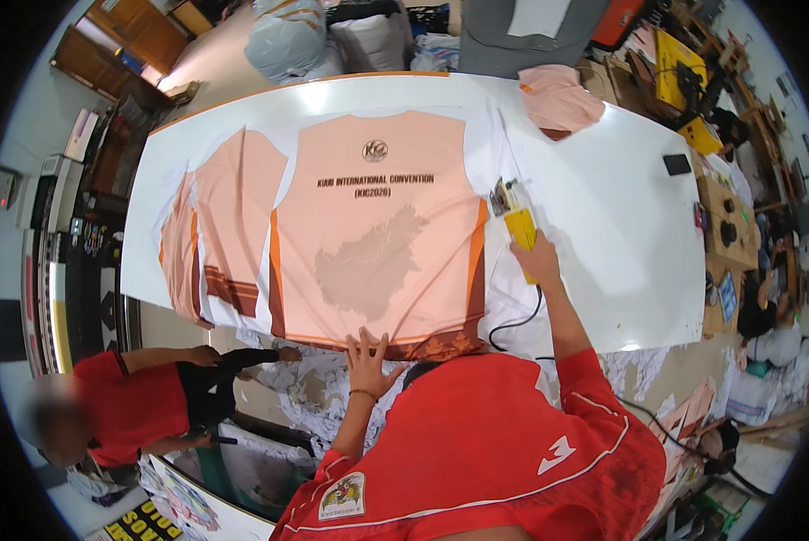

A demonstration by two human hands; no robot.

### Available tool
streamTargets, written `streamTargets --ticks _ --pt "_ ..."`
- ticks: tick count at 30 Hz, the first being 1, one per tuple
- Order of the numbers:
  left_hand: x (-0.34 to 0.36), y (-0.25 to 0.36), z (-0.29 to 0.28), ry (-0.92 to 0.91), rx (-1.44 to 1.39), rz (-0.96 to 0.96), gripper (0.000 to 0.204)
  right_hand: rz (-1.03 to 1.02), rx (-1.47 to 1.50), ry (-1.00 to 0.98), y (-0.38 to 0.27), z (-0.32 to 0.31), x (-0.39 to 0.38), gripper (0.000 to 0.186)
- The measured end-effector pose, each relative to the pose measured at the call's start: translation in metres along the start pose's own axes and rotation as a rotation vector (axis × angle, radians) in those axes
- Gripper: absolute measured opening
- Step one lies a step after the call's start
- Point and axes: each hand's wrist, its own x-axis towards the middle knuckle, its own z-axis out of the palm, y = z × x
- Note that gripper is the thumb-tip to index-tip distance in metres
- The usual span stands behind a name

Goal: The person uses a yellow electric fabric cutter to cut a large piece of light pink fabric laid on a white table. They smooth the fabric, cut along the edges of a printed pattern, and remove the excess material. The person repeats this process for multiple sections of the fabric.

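Observation:
A peach printed shirt panel (377, 243) with orange and brown edges lies spread on the white table (603, 243). Its lower edge lies under the spread fingers of my left hand (368, 367), which press flat on the cloth. On the right, my right hand (534, 252) is wrapped round the yellow body of an electric fabric cutter (519, 221). The cutter's metal head stands on white cloth beside the panel's right edge, near the armhole curve. A black cord (524, 317) trails from the cutter toward my body.
More peach pieces (233, 198) lie left of the panel, and another peach piece (562, 99) at the far right. A black phone (677, 164) rests near the right edge. White scraps (310, 388) cover the floor. A person in red (147, 401) stands at left.

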Motion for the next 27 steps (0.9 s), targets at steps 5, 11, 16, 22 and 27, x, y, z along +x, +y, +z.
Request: streamTargets --ticks 5,11,16,22,27 --pt "0.002 -0.017 0.005 -0.264 -0.173 -0.056 0.06 0.13 -0.054 -0.053 0.046 -0.014 -0.07 0.065" --pt "0.085 0.056 -0.031 0.158 -0.246 0.372 0.043 0.074 -0.147 -0.079 0.064 -0.038 -0.085 0.065" --pt "0.108 0.106 0.017 -0.074 -0.077 0.788 0.045 -0.022 -0.338 -0.178 0.061 -0.065 -0.063 0.066" --pt "0.097 0.113 0.039 -0.281 -0.44 0.867 0.032 -0.062 -0.393 -0.162 0.066 -0.067 -0.048 0.07" --pt "0.095 0.121 0.009 -0.551 -0.686 0.718 0.032 -0.11 -0.405 -0.217 0.061 -0.073 -0.04 0.07"
